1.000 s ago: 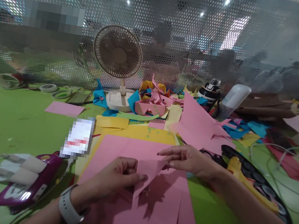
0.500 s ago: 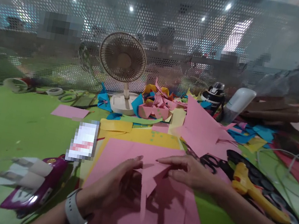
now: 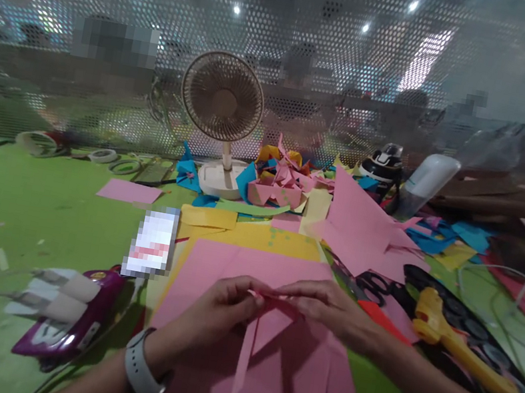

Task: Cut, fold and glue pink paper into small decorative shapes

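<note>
Between my two hands is a folded piece of pink paper (image 3: 272,327), held just above a large pink sheet (image 3: 195,374). A narrow strip of it hangs down toward me. My left hand (image 3: 227,305), with a pale watch on the wrist, pinches the piece's upper left edge between thumb and fingers. My right hand (image 3: 329,306) grips the upper right edge, its fingertips almost meeting the left ones. Part of the folded paper is hidden behind the fingers. The large sheet lies on yellow paper (image 3: 255,236).
A purple power strip (image 3: 93,309) with white plugs lies left, below a blurred white phone-like rectangle (image 3: 153,241). Right are black scissors (image 3: 374,284) and a yellow glue gun (image 3: 459,346) on a black tray (image 3: 487,331). Behind stand a fan (image 3: 223,98) and folded paper pieces (image 3: 276,189).
My left fingers have moved up and closed on the paper's top edge, nearer my right fingertips. The paper has tilted, its strip swinging left. A red patch now shows beside my right wrist.
</note>
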Tool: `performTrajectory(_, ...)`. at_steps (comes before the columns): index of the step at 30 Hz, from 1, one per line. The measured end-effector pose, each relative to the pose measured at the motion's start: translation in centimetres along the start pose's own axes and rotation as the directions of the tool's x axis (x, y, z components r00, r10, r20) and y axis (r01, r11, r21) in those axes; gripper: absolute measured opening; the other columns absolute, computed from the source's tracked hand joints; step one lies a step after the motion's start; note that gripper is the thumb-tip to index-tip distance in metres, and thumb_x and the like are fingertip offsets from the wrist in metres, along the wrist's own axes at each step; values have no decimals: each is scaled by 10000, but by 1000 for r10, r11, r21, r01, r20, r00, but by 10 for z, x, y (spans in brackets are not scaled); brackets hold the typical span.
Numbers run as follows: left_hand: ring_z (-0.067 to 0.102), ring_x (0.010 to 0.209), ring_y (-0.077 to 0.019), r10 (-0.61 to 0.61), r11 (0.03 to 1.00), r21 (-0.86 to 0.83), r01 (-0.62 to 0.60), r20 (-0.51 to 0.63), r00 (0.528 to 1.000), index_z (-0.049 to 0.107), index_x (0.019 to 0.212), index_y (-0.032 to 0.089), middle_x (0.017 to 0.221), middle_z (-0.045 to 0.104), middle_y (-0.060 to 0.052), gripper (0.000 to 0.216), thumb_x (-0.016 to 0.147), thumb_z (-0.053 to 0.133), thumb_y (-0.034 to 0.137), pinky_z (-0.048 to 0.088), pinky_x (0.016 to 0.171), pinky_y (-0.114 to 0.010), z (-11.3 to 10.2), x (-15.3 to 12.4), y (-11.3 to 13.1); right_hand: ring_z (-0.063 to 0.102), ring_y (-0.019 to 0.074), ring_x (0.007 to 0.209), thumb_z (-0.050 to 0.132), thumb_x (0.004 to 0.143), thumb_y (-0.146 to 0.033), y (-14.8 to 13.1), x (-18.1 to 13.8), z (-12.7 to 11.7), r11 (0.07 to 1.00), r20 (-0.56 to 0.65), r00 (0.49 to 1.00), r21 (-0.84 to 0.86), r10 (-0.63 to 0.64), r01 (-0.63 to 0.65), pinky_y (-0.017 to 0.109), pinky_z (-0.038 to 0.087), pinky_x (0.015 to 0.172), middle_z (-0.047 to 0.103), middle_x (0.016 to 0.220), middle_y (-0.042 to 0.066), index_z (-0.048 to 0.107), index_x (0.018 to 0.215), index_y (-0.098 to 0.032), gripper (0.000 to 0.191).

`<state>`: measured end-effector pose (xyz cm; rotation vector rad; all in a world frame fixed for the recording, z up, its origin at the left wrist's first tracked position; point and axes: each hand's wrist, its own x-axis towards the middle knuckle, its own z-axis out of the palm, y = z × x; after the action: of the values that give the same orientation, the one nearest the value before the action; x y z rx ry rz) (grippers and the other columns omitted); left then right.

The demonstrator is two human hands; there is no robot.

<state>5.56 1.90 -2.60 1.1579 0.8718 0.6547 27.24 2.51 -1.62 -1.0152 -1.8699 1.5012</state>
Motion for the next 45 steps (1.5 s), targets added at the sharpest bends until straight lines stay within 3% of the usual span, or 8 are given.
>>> performTrajectory(7,346,486,-54,-29,996,85,32,-26,999,534,857,168,555,442,76,302,729,678,401,254,469,-187,-1,2,0,306,76,474,474,845,-536,16,6,9,986,-275,961,-161,-1,-45,219,233,441,265,514,-56,333,510,-188,504)
performTrajectory(13,406,507,-57,-46,995,82,54,-102,994,581,817,157,624,504,44,294,750,644,437,321,482,-179,-2,2,9,374,82,451,476,825,-574,19,8,12,998,-270,961,-11,51,-56,211,300,437,335,509,-59,377,570,-194,468)
performTrajectory(17,510,503,-80,-95,995,-5,95,-40,995,500,690,168,560,479,54,347,744,635,483,441,550,-210,-2,1,11,355,78,455,461,848,-544,15,11,14,995,-395,918,-97,-36,-3,217,274,443,325,485,-56,326,519,-197,497)
performTrajectory(22,557,478,-117,-72,997,7,74,-152,986,478,738,175,552,609,-11,350,794,553,512,454,498,-219,-9,1,14,538,119,522,339,909,-461,-2,8,-16,947,-275,961,-311,-5,-84,222,346,486,610,595,25,569,671,-160,448)
performTrajectory(28,550,452,-111,-78,996,26,85,-191,978,475,728,177,546,627,-17,338,784,560,500,449,488,-212,-16,4,16,602,213,742,508,759,-253,-10,-25,-85,176,-445,885,-868,135,-464,265,265,537,675,785,91,622,740,-165,146)
performTrajectory(31,578,485,-129,-95,995,-31,91,-209,973,490,820,185,558,611,7,301,769,590,464,478,521,-243,-15,4,15,606,268,821,514,711,-220,6,-37,-100,37,-450,848,-878,278,-478,284,278,564,670,877,135,622,810,-141,166)
performTrajectory(37,599,579,-118,-15,990,-143,-10,-170,985,475,733,181,586,537,48,216,787,594,354,509,651,-272,-12,0,13,582,255,832,526,673,-253,20,-42,-106,87,-412,856,-885,312,-457,288,297,596,633,909,117,596,836,-157,202)
performTrajectory(45,580,589,-110,139,975,-114,-193,-369,919,554,716,177,591,561,37,231,755,636,390,525,704,-278,-24,1,22,557,224,754,532,679,-357,23,-47,-111,188,-382,873,-874,304,-448,277,285,570,615,847,88,561,793,-172,220)
